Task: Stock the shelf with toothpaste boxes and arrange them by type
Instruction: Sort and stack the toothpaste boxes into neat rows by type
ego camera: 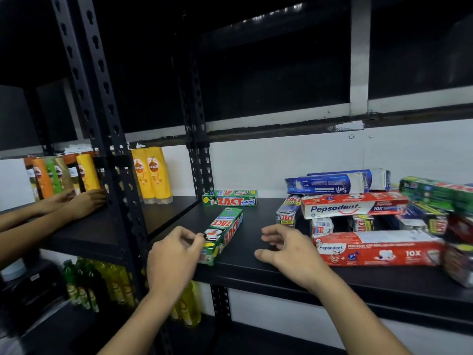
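A green Zact toothpaste box (225, 233) lies on the black shelf (256, 275), pointing away from me. My left hand (174, 260) pinches its near end between thumb and fingertips. My right hand (286, 252) hovers just right of it, fingers loosely curled, holding nothing. A second green Zact box (230, 198) lies crosswise at the back of the shelf. To the right is a loose pile: a red Pepsodent box (378, 249) in front, another Pepsodent box (353, 206) on top, a blue box (337, 181), small Zact boxes (288, 212) and a green box (435, 192).
Black slotted shelf posts (112, 160) stand at left and middle. Yellow shampoo bottles (151, 172) and several coloured bottles (58, 175) fill the left bay, where another person's hands (76, 203) rest. Yellow-green bottles (102, 285) sit on the lower shelf.
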Available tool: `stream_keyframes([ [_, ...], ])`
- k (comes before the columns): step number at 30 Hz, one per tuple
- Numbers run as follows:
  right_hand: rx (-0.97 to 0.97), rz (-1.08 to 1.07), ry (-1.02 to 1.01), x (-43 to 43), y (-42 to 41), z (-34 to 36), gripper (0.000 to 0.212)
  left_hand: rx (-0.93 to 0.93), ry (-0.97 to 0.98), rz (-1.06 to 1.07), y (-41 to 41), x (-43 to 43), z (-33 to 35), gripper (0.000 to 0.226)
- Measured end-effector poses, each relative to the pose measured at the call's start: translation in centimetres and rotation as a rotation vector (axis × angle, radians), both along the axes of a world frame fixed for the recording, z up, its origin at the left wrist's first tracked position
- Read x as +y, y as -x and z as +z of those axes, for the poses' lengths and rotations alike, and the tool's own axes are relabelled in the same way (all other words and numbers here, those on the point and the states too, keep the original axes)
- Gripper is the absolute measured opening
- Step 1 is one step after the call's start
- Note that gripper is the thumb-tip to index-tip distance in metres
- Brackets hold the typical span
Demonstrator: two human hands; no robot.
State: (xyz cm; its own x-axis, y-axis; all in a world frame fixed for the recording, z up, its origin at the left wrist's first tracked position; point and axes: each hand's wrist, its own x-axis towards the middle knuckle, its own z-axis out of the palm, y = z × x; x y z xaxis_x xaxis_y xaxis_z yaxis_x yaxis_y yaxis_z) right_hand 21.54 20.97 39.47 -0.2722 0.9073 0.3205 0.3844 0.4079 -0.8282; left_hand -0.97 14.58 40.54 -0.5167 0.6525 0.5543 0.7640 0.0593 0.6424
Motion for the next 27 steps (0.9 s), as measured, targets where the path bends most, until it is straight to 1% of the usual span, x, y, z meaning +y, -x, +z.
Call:
stream_keyframes([
  [2,-0.021,0.025,-0.003,-0.3,-0.1,0.1,0.061,0.063,0.057,-0.005,-1.6,-0.1,0.5,0.03],
  [4,-0.046,0.058,-0.009,-1.0,-0.1,0.4,0.071,0.075,0.122,-0.087,-3.0,0.0,1.3,0.034],
  [5,-0.053,0.071,-0.017,-1.3,-0.1,0.5,0.073,0.026,0.162,-0.175,-3.6,0.2,1.7,0.033],
  [6,-0.055,0.077,-0.03,-1.5,-0.1,0.6,0.073,-0.071,0.213,-0.291,-3.9,0.5,2.1,0.03],
  [8,-0.045,0.052,-0.056,-1.8,0.0,0.8,0.066,-0.262,0.312,-0.492,-4.4,1.0,2.8,0.021],
  [9,-0.045,0.021,-0.071,-1.8,0.1,0.8,0.066,-0.287,0.338,-0.537,-4.4,1.4,3.0,0.018],
  [10,-0.052,-0.019,-0.094,-1.8,0.2,0.7,0.068,-0.274,0.343,-0.545,-4.1,1.9,3.2,0.015],
  [12,-0.076,-0.087,-0.136,-1.4,0.4,0.6,0.072,-0.225,0.301,-0.498,-3.0,3.1,3.4,0.014],
  [16,-0.135,-0.149,-0.2,-1.4,0.8,0.3,0.061,-0.094,0.201,-0.3,0.8,6.3,3.5,0.006],
  [18,-0.15,-0.195,-0.243,-1.6,1.0,0.2,0.058,-0.067,0.155,-0.232,2.7,7.9,3.1,0.012],
  [20,-0.189,-0.222,-0.265,-1.8,1.2,0.4,0.054,-0.037,0.146,-0.213,4.3,9.5,2.8,0.018],
  [22,-0.259,-0.231,-0.279,-1.6,1.7,1.0,0.053,-0.044,0.148,-0.203,5.8,11.0,2.6,0.023],
  [24,-0.314,-0.249,-0.309,-1.2,2.2,1.7,0.051,-0.096,0.131,-0.196,7.0,12.4,2.1,0.025],
  [27,-0.37,-0.26,-0.313,0.0,3.4,2.4,0.048,-0.139,0.103,-0.203,8.1,14.1,1.1,0.02],
])
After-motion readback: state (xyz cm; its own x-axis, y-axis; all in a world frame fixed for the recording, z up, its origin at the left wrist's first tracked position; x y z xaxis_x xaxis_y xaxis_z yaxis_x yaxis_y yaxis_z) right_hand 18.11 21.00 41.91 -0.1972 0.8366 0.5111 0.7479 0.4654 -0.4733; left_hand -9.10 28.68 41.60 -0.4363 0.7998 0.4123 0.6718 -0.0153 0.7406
